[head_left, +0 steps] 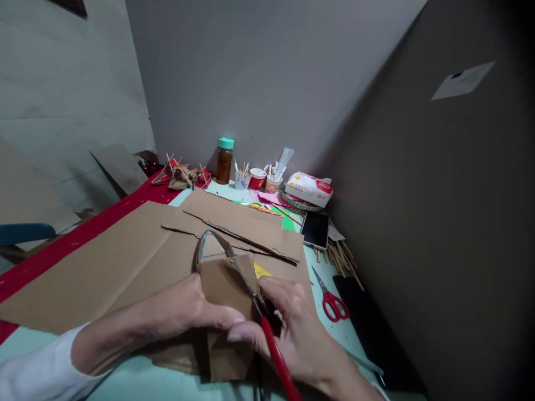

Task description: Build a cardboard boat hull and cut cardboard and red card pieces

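My left hand (196, 303) is closed on a folded piece of brown cardboard (228, 284), its thumb lying across the front face. Behind the top of that piece, a bent cardboard loop with a white and blue inner face (211, 245) stands up. In my right hand (296, 328) is a pair of red-handled scissors (276, 351). One blade slants up and left over the cardboard's right edge; the other blade is mostly hidden. My right thumb also touches the cardboard near my left thumb. A bit of yellow (262, 270) shows just beyond my right fingers.
Large cardboard sheets (121, 262) cover much of the table. A second pair of red scissors (332, 301) lies to the right, near a phone (315, 229) and wooden sticks (343, 257). Behind stand a bottle (224, 161), paper cups (257, 179) and a tissue pack (309, 189).
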{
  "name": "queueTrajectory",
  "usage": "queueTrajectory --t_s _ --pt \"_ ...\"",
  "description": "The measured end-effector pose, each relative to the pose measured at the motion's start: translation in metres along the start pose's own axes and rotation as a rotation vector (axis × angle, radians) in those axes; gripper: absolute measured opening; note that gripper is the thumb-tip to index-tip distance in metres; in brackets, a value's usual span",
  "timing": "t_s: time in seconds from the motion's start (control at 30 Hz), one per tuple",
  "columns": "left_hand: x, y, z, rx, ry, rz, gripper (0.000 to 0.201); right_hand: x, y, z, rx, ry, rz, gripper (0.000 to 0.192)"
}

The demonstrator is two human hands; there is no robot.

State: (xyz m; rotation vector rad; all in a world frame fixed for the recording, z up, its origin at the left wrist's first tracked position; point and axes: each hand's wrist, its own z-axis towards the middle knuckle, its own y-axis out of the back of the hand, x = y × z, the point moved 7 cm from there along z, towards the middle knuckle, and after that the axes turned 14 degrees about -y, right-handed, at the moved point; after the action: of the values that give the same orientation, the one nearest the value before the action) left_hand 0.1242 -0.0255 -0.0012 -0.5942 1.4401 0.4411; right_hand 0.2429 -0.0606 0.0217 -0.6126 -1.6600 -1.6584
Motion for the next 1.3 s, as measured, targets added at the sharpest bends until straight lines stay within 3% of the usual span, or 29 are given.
queueTrajectory --t_s 0.17,0.33,0.47,0.57,0.7,0.87,1.1,1.3 --pt "0.003 -0.002 0.0 0.001 0.042 -0.083 0.015 -0.001 -0.008 0.001 -0.047 0.132 0.036 0.051" --pt "-0.01 0.0 0.0 0.013 -0.019 -0.039 0.012 0.011 0.002 0.003 -0.123 0.189 0.042 0.049" --pt "-0.014 0.015 0.002 -0.171 -0.115 0.061 0.016 0.004 0.01 0.014 -0.072 0.028 0.071 0.037" --pt "-0.012 0.02 0.003 -0.259 -0.154 0.034 0.031 -0.003 0.017 0.019 -0.045 -0.068 0.118 0.045" --pt "-0.016 0.02 0.006 -0.325 -0.217 -0.038 0.045 -0.003 0.027 0.019 -0.069 -0.041 0.111 0.043" --pt "-0.03 0.023 0.02 -0.43 -0.251 -0.134 0.038 -0.002 0.044 0.023 -0.143 -0.044 0.113 0.037" --pt "-0.061 0.019 0.048 -0.549 -0.4 -0.184 0.026 -0.005 0.054 0.032 -0.008 -0.09 0.37 0.039" --pt "-0.069 0.005 0.066 -0.548 -0.384 -0.174 0.028 -0.014 0.053 0.028 0.093 -0.056 0.593 0.039"
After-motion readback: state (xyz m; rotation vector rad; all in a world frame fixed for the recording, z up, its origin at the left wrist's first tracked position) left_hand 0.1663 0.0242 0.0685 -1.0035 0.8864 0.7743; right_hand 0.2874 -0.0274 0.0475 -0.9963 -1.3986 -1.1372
